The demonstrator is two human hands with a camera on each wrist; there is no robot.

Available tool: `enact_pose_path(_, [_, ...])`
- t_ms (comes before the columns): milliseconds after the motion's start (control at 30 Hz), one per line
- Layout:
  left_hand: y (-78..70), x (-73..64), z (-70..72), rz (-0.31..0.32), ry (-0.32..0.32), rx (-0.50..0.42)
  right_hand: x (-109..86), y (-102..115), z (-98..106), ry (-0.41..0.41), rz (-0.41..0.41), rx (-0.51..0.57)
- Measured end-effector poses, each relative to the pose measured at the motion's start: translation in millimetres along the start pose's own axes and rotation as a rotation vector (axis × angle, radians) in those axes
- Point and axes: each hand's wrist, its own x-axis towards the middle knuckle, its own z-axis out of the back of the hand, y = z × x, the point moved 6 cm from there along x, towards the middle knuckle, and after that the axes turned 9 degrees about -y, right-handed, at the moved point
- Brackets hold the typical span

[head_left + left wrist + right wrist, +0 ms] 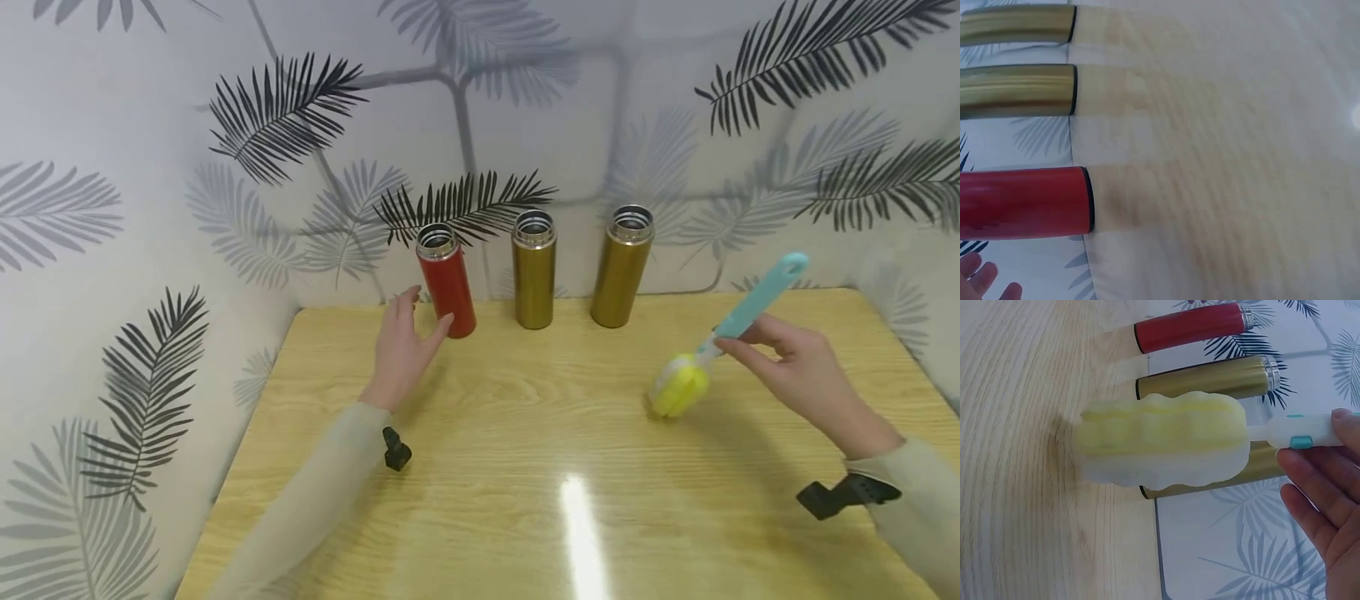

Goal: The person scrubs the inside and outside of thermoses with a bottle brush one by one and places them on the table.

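My right hand [798, 367] pinches a bottle brush [761, 296] by its turquoise and white handle. The brush's yellow and white sponge head [1166, 440] points down, close over the table. At the left, my left hand [405, 346] is spread beside a red flask [450, 287], thumb near its base and fingers on its left side. In the left wrist view its fingertips [985, 278] show apart from the red flask [1022, 203]. The flask stands upright and lidless, its steel mouth showing.
Two gold flasks, one in the middle [534, 275] and one to the right [621, 271], stand lidless in a row with the red one. They are at the back edge of the wooden table [487, 467], against a leaf-patterned wall covering [525, 108].
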Motion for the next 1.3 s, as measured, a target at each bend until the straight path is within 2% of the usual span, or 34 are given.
enact_pose_path(133, [-1.1, 15.6, -6.7, 0.09, -0.054, -0.092, 0.9, 1.7, 1.4, 0.002, -0.004, 0.011])
enact_pose_path(300, [-2.5, 29.3, -17.5, 0.183, -0.075, -0.186, -0.6, 0.0, 1.6, 0.014, -0.044, 0.013])
enact_pose_path(467, [-2.4, 36.7, -26.7, 0.239, -0.096, -0.254, -1.1, -0.5, 1.4, 0.017, -0.062, 0.015])
enact_pose_path(800, [-2.9, 36.8, -40.0, 0.247, -0.099, -0.325, -1.6, 0.7, 1.2, 0.024, -0.031, 0.048])
enact_pose_path(1067, [-3.7, 34.6, -36.0, 0.29, -0.131, -0.408, -1.0, -1.0, 1.4, 0.008, -0.022, 0.06])
enact_pose_path(1300, [-17.7, 24.9, -25.6, 0.258, -0.121, -0.46, -0.8, -1.5, 5.6, -0.002, -0.024, 0.052])
